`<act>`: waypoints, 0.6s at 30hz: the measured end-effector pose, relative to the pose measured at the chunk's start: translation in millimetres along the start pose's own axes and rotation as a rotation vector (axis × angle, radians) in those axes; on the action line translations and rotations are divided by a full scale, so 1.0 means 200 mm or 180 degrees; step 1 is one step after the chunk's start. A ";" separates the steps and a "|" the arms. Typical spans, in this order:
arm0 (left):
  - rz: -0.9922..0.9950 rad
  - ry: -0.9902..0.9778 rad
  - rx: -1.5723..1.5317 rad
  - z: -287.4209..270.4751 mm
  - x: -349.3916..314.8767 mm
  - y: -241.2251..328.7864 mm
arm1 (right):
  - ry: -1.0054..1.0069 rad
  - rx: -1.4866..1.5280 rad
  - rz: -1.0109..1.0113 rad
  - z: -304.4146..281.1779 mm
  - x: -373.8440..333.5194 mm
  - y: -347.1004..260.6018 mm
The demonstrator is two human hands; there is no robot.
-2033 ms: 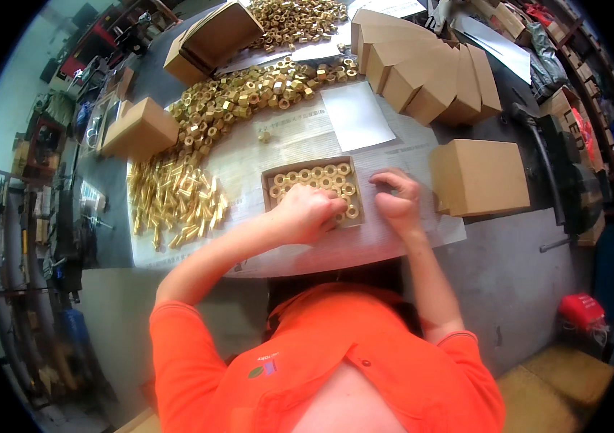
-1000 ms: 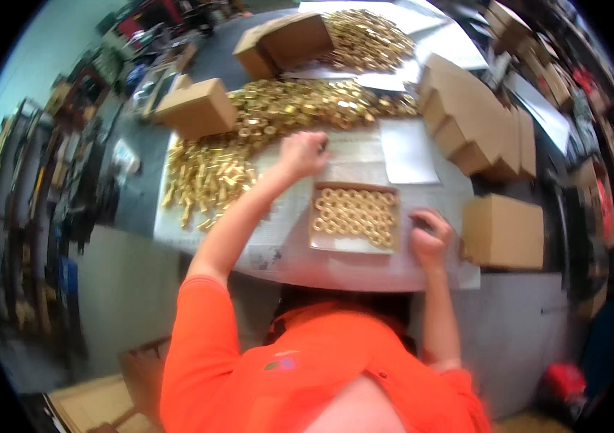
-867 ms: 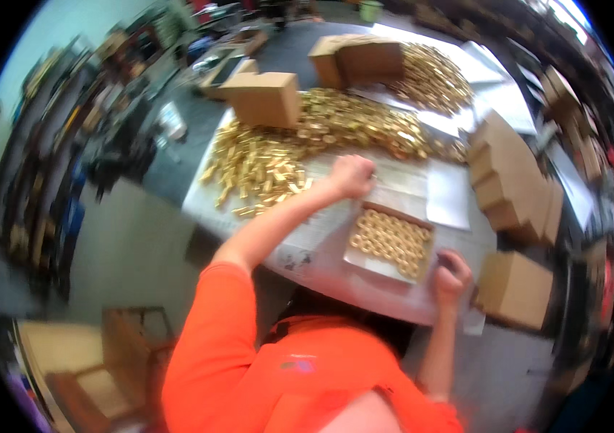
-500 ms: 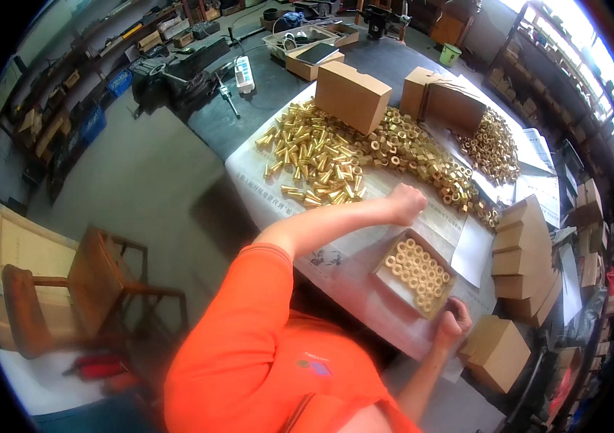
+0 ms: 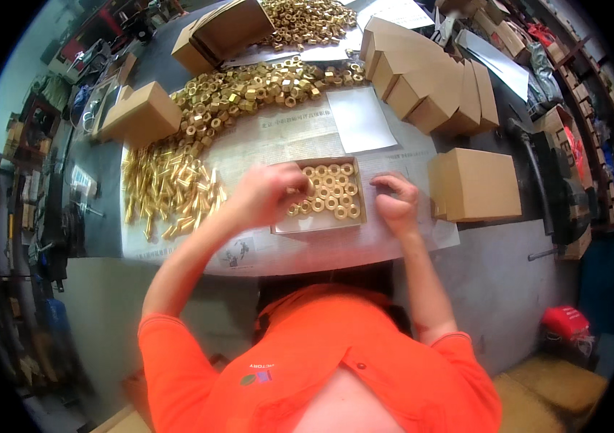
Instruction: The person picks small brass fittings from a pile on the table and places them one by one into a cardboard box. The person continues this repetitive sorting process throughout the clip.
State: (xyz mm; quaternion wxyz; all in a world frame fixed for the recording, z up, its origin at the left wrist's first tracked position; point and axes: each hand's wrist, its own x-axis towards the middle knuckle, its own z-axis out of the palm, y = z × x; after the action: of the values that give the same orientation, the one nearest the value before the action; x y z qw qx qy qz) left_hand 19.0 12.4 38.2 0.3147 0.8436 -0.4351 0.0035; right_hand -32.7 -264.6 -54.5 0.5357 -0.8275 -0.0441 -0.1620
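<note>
A shallow open cardboard box lies in front of me, with rows of brass nuts standing inside it. Over the box's left side hovers my left hand, its fingers pinched together. A brass nut shows at those fingertips, though the fingers partly cover it. Just off the box's right edge, my right hand is on the paper, fingers loosely curled with a gap to the thumb and nothing visible between them.
Brass cone-shaped fittings lie heaped left of the box. Loose brass hex nuts spread behind it, with another nut pile farther back. Cardboard boxes stand to the right, near folded cartons. White paper lies behind the box.
My view has swung round to face the box squarely. The left hand has come from beyond the box's far edge to over its left side. The right hand stays beside the box, its fingers looser.
</note>
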 end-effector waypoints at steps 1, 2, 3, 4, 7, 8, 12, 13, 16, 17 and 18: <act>0.0141 -0.0287 0.0176 0.04 -0.01 0.03 | 0.0011 -0.0015 -0.0004 0.00 0.00 -0.01; 0.0253 -0.0450 0.0357 0.07 -0.01 0.06 | 0.0014 -0.0032 -0.0032 -0.01 0.00 -0.02; 0.0392 -0.0683 0.0340 0.10 -0.01 0.07 | 0.0014 -0.0048 -0.0060 -0.01 0.01 -0.03; 0.0508 -0.0782 0.0410 0.12 -0.01 0.07 | 0.0001 -0.0071 -0.0078 -0.01 0.01 -0.04; 0.0681 -0.0865 0.0453 0.17 0.00 0.04 | -0.0019 -0.0079 -0.0081 -0.01 0.01 -0.06; 0.0706 -0.0863 0.0447 0.18 0.00 0.03 | -0.0019 -0.0028 -0.0050 -0.01 0.01 -0.05; 0.0743 -0.0966 0.0626 0.20 0.03 0.01 | -0.0004 0.0043 0.0037 0.00 0.01 -0.03; 0.0784 -0.0947 0.0634 0.21 0.04 0.00 | 0.0008 0.0029 -0.0018 0.00 0.01 -0.02; 0.0852 -0.0872 0.0524 0.22 0.05 -0.02 | 0.0031 -0.0026 -0.0148 0.00 0.01 -0.01; 0.0864 -0.0841 0.0470 0.22 0.06 -0.02 | 0.0031 -0.0038 -0.0170 0.00 0.02 -0.01; 0.0886 -0.0864 0.0459 0.22 0.06 -0.03 | 0.0029 -0.0048 -0.0194 0.00 0.02 -0.02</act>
State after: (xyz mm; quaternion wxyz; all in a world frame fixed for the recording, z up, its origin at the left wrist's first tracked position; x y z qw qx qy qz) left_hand 18.4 -17.3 3.7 0.1885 0.7884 -0.5845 -0.0356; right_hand -29.8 -263.7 -49.9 0.5245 -0.8290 -0.0655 -0.1823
